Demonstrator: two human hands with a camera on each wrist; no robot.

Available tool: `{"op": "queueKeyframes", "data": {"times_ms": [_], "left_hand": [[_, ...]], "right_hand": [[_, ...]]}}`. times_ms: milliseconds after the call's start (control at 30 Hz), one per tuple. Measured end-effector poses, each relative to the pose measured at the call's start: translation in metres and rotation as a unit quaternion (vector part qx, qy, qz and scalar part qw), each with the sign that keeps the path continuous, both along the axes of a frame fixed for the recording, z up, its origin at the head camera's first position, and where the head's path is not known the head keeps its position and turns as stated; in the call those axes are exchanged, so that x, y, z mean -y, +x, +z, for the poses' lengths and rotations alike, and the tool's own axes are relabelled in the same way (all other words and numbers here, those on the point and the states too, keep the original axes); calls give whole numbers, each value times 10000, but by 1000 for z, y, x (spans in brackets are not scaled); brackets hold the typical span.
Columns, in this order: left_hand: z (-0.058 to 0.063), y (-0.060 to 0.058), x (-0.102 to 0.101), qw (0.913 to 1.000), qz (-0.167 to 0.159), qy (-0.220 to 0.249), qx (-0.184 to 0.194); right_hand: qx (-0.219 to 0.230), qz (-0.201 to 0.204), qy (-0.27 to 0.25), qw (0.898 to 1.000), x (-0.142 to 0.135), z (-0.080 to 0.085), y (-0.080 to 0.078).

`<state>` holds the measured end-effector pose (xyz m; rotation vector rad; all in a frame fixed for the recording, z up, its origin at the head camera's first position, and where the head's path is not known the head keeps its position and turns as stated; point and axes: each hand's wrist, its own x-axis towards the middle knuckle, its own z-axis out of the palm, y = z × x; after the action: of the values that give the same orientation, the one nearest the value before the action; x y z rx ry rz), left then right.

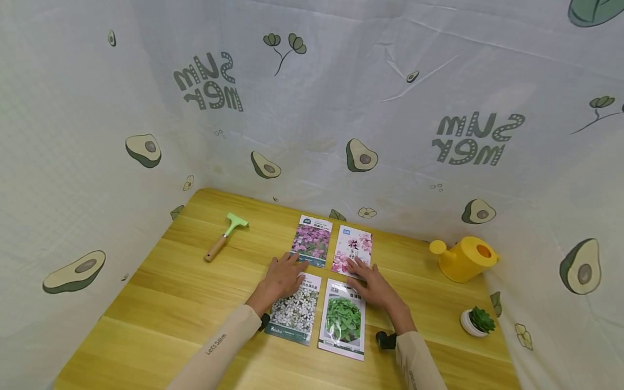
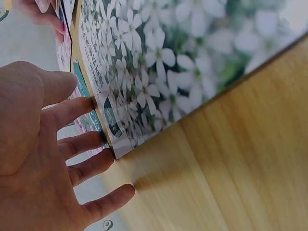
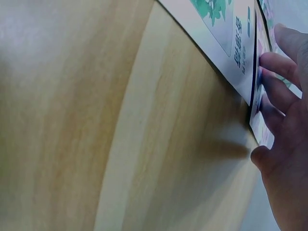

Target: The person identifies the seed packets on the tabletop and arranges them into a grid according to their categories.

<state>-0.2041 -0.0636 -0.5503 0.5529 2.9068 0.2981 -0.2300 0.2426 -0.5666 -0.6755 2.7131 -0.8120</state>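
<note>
Seed packets lie flat in two rows on the wooden table. In the far row are a purple-flower seed packet and a pink-blossom seed packet. Nearer are a white-flower seed packet and a green-leaf seed packet. My left hand, fingers spread, is at the purple-flower packet's lower edge and partly covers the top of the white-flower one. With its fingers extended, my right hand is at the lower part of the pink-blossom packet, beside the green-leaf packet's top corner. Neither hand grips anything.
A small green rake-like tool with a wooden handle lies at the left. To the right stand a yellow watering can and a small potted succulent. Printed cloth hangs behind and beside the table.
</note>
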Motion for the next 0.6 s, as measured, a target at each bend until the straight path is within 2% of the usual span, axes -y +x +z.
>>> {"op": "queueKeyframes", "data": {"times_ms": [400,600], "left_hand": [[1,0,-2,9999,63,-88,28],[0,0,-3,9998,86,-178,20]], "right_hand": [[-26,59,-127,9999,2,-1,-2],[-175,99,-83,9998,3,0,-2]]}}
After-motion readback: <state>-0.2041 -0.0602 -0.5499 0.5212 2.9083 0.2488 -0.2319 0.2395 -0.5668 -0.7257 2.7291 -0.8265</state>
